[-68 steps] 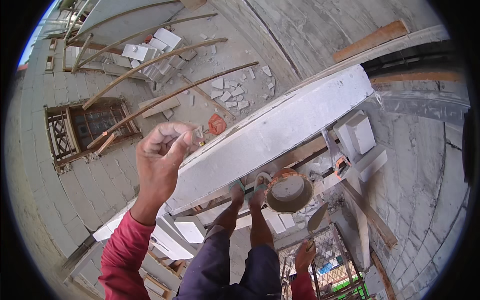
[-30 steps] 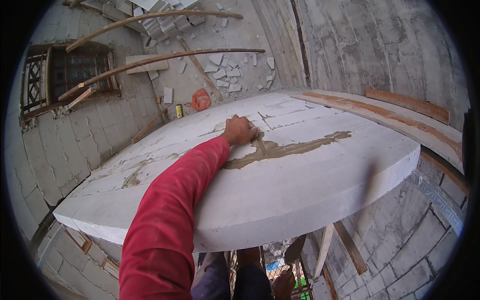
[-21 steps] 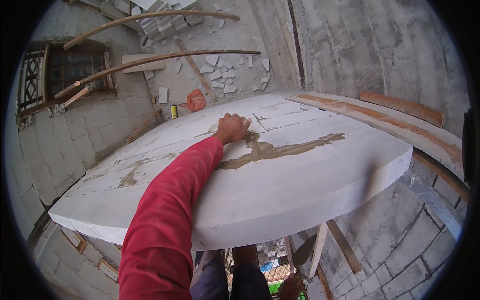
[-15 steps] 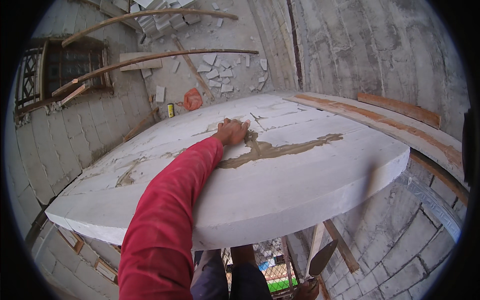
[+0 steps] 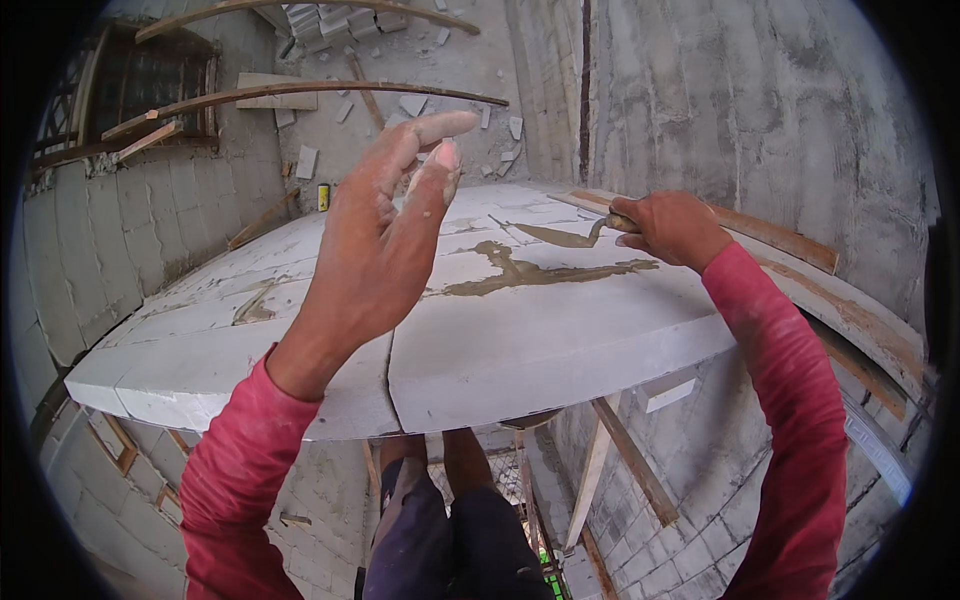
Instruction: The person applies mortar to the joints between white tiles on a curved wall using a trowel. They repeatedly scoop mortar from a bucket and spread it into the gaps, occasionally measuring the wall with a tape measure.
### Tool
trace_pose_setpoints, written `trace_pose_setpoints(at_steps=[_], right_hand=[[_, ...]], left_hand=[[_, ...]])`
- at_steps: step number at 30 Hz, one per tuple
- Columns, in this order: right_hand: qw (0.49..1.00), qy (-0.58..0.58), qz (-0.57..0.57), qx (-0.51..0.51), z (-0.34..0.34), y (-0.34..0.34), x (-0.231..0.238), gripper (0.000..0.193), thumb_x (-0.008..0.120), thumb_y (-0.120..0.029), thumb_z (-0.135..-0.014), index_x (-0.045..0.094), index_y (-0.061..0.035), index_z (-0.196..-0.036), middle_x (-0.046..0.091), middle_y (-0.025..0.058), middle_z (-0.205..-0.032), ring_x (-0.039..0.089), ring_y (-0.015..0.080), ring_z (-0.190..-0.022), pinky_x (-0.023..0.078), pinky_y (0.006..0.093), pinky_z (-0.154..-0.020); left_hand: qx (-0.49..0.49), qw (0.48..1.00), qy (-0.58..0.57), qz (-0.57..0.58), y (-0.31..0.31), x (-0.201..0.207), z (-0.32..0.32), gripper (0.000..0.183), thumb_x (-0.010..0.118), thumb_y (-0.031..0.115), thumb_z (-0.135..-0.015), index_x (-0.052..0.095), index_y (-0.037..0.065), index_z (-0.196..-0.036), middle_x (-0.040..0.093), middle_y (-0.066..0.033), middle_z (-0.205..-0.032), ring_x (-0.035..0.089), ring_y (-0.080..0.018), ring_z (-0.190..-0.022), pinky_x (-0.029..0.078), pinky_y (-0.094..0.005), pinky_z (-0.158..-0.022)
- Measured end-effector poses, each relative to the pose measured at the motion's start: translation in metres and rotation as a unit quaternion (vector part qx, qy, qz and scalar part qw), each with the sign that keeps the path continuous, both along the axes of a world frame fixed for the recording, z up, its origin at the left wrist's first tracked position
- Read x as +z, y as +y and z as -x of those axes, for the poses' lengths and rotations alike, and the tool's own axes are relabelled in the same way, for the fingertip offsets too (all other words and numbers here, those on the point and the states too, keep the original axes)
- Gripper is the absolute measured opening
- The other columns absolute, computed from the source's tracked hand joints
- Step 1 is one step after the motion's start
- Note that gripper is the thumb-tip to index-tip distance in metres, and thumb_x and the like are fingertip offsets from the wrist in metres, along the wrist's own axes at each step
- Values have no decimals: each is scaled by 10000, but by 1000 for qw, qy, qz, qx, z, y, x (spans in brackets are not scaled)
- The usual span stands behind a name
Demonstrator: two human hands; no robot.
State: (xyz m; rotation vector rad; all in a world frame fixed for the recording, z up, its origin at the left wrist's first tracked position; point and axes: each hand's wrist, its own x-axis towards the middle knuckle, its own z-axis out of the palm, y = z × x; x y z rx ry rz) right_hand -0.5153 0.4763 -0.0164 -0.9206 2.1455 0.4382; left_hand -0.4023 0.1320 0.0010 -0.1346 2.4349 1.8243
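Observation:
My left hand (image 5: pixel 375 235) is raised above the white block wall (image 5: pixel 560 345), fingers stretched out and dusted with pale residue, with nothing in its grasp. At the right, my right hand (image 5: pixel 672 230) grips a trowel (image 5: pixel 552 236) by its handle. The trowel's blade points left, low over the blocks, just beyond a smear of grey wet mortar (image 5: pixel 545 275). Whether the blade touches the surface I cannot tell. Thin joints run between the blocks, and a dark gap shows in the near edge below my left hand.
Wooden boards (image 5: pixel 775 240) lie along the wall's right side. Long battens (image 5: pixel 300 92) cross the far left, near a barred window (image 5: pixel 150 90). A yellow can (image 5: pixel 323 197) and broken white blocks (image 5: pixel 307 162) are on the floor beyond. Timber props (image 5: pixel 635 460) stand below the near edge.
My left hand has lifted off the wall and come nearer. My right hand has risen from below the near edge, bringing the trowel over the blocks. The view has shifted slightly.

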Motion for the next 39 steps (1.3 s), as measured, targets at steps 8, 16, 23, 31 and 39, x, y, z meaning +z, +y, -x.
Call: trace_pose_setpoints(at_steps=[8,16,23,31,39], right_hand=[[986,-103,-120,44,22,-72,-204,356,754,-307,-907,732,-264,-1260,780,28,-1137,745,292,-1092,609,490,-876],[979,-94,-109,148,4,-76,-164,212,685,-226,-954,757,-243,-1153,779,75,-1022,763,302,-985,607,479,-805],[979,-65,-110,161,32,-63,-106,195,724,-243,-903,764,-227,-1093,769,79,-879,766,317,-857,587,491,-777],[994,-79,-63,43,37,-72,-229,279,783,-235,-797,773,-223,-1075,785,74,-954,755,337,-931,588,499,-819],[977,-121,-97,146,23,-87,-223,300,752,-238,-874,758,-242,-1175,787,61,-1044,757,313,-1011,614,482,-840]], left_hand=[[94,989,-87,70,-26,113,-280,227,590,224,-1054,654,46,-1179,644,-151,-929,602,-203,-731,469,-346,-702],[31,933,-353,64,59,37,-417,246,739,205,-932,711,49,-1121,699,-161,-1062,656,-337,-958,509,-458,-860],[-2,923,-367,119,70,18,-415,227,743,244,-921,733,115,-1107,730,-96,-1047,651,-349,-1007,463,-490,-871],[-20,908,-383,168,71,12,-414,205,740,257,-911,750,129,-1069,733,-90,-1034,656,-342,-1035,471,-494,-864],[-2,911,-386,146,72,8,-416,191,727,240,-914,749,118,-1059,728,-108,-1015,661,-364,-1055,480,-505,-843]])
